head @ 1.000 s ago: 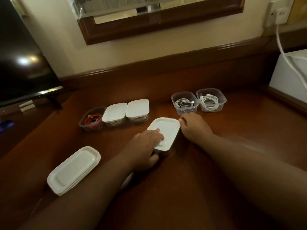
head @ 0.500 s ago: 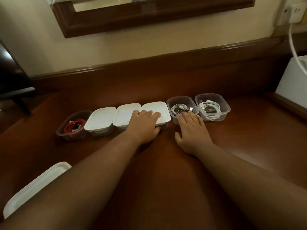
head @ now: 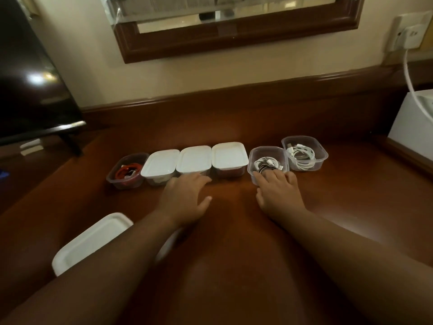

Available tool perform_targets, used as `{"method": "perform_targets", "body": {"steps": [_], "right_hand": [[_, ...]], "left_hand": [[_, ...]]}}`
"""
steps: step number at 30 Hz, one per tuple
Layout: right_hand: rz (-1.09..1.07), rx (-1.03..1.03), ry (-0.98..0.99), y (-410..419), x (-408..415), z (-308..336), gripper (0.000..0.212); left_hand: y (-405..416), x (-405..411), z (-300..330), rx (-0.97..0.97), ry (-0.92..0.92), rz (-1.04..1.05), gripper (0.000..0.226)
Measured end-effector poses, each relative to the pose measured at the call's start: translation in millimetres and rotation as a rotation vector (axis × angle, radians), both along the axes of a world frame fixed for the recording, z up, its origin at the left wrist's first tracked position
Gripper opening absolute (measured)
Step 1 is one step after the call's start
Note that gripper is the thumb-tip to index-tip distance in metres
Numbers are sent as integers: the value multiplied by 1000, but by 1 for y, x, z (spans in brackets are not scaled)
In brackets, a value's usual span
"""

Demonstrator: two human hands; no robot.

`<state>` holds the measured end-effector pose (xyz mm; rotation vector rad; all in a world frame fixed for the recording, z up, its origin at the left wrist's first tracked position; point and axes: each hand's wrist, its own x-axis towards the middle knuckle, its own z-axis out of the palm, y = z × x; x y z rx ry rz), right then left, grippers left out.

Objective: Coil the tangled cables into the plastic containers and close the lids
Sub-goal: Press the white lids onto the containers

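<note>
The fingers of the left hand are spread and loose, holding nothing, and they have drawn back off the white rectangular plastic lid they were pressing a moment ago. That lidded container now sits in the row, third of three closed ones, touching its closed neighbour. The right hand stays flat on the worktop, fingers straight and apart, its tips touching the near wall of the clear plastic container holding a grey-and-white coiled cable.

So one more lid is shut, by my reading. Three tubs remain open: that one, the clear container of white cable just beside it, and the clear container of red cable at the left end. A stack of spare white lids lies near the left forearm, likely the next thing needed.

The glossy reddish-brown wooden worktop runs back to a raised wooden ledge under a cream wall with a dark-framed mirror. A black television screen stands to the left, a white box and a wall socket to the right.
</note>
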<state>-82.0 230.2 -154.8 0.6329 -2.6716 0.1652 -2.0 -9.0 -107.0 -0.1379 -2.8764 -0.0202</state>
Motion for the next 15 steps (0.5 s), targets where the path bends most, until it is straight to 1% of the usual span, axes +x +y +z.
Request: {"method": "perform_targets", "body": {"steps": [6, 10, 12, 15], "right_hand": [[53, 30, -111, -15, 64, 13, 58], [122, -5, -205, -38, 111, 23, 57], [192, -15, -231, -50, 132, 25, 58], [313, 30, -279, -61, 157, 29, 65]], "left_hand": [[-54, 88, 8, 5, -92, 264, 38], [-82, 130, 8, 33, -131, 364, 30], [-92, 146, 5, 43, -148, 401, 32], [-101, 163, 3, -6, -223, 438, 40]]}}
